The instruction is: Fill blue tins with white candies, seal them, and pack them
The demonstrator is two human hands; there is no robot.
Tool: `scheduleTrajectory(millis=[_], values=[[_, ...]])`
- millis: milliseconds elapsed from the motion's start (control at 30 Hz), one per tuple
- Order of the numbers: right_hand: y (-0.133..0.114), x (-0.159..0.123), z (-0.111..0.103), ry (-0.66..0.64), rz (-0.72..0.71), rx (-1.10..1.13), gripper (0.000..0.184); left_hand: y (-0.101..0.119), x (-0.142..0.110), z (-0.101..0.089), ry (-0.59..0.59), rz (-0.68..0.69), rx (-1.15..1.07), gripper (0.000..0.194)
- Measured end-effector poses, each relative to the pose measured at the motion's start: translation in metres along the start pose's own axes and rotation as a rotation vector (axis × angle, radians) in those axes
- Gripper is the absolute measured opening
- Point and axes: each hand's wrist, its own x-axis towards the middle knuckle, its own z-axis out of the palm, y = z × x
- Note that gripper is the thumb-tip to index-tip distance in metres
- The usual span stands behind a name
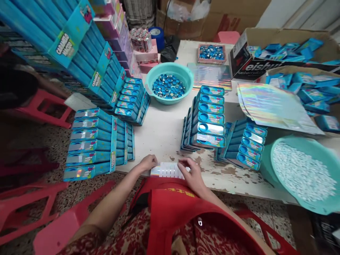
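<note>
A shiny silver sticker sheet, marked off in short strips, lies at the table's front edge against my red apron. At its left end my left hand is closed, fingertips pinching the sheet's edge. My right hand bends over the right end, thumb and forefinger drawn together on the sheet; whether a single strip is lifted there is too small to tell. Blue candy boxes stand in display trays nearby: one tray left of my left hand, another tray beyond my right hand, some boxes bearing shiny strips.
A turquoise basin holds blue round pieces; a larger basin at right holds small white pieces. Holographic sheets lie before cartons of blue boxes. Tall stacked trays rise at left. Red stools stand below.
</note>
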Motion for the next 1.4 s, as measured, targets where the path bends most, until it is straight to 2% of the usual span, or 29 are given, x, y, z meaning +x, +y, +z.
scheduleTrajectory(millis=[33,100,200,267,333,467,667,767,867,933,1000,1033,1100,1167,1200,1267,1333,1400], values=[[0.007,0.007,0.011,-0.131,0.011,-0.04,0.014,-0.003,-0.001,0.001,0.002,-0.016,-0.029,0.015],[0.017,0.024,0.035,-0.304,-0.004,-0.158,0.02,-0.005,-0.003,0.0,0.011,-0.037,-0.102,0.017],[0.024,0.043,0.067,-0.49,-0.048,-0.434,0.03,-0.007,-0.005,-0.004,0.062,-0.04,-0.205,0.016],[0.025,0.047,0.08,-0.573,-0.071,-0.582,0.03,-0.008,-0.005,-0.002,0.124,-0.032,-0.246,0.014],[0.025,0.045,0.085,-0.628,-0.107,-0.668,0.027,-0.009,-0.004,0.002,0.196,-0.029,-0.26,0.013],[0.024,0.037,0.081,-0.687,-0.21,-0.757,0.027,-0.011,-0.002,0.01,0.304,-0.041,-0.245,0.015],[0.019,0.039,0.078,-0.734,-0.298,-0.818,0.025,-0.008,0.0,0.014,0.322,-0.049,-0.233,0.015],[0.014,0.043,0.082,-0.687,-0.278,-0.822,0.022,-0.004,0.002,0.014,0.309,-0.039,-0.227,0.016],[0.008,0.043,0.08,-0.647,-0.195,-0.756,0.016,0.002,0.003,0.011,0.311,-0.032,-0.219,0.016],[0.002,0.042,0.074,-0.583,-0.107,-0.602,0.01,0.007,-0.002,0.007,0.326,-0.029,-0.21,0.015],[-0.008,0.038,0.062,-0.487,-0.021,-0.39,0.007,0.014,-0.015,0.001,0.338,0.031,-0.255,0.014],[-0.015,0.037,0.055,-0.433,0.009,-0.284,0.007,0.02,-0.024,-0.002,0.3,0.092,-0.327,0.018],[-0.033,0.032,0.038,-0.329,0.028,-0.106,0.011,0.036,-0.048,-0.008,0.108,0.226,-0.523,0.03],[-0.054,0.027,0.02,-0.205,-0.021,-0.011,0.013,0.057,-0.073,-0.016,-0.129,0.273,-0.638,0.034],[-0.065,0.024,0.011,-0.126,-0.072,-0.002,0.013,0.07,-0.084,-0.02,-0.185,0.262,-0.633,0.032],[-0.086,0.019,-0.005,0.06,-0.215,-0.038,0.01,0.098,-0.101,-0.031,-0.185,0.273,-0.547,0.031],[-0.102,0.018,-0.021,0.28,-0.339,-0.103,0.004,0.13,-0.11,-0.043,-0.145,0.371,-0.427,0.03],[-0.114,0.024,-0.037,0.476,-0.385,-0.148,0.003,0.162,-0.11,-0.055,-0.104,0.495,-0.318,0.026]])
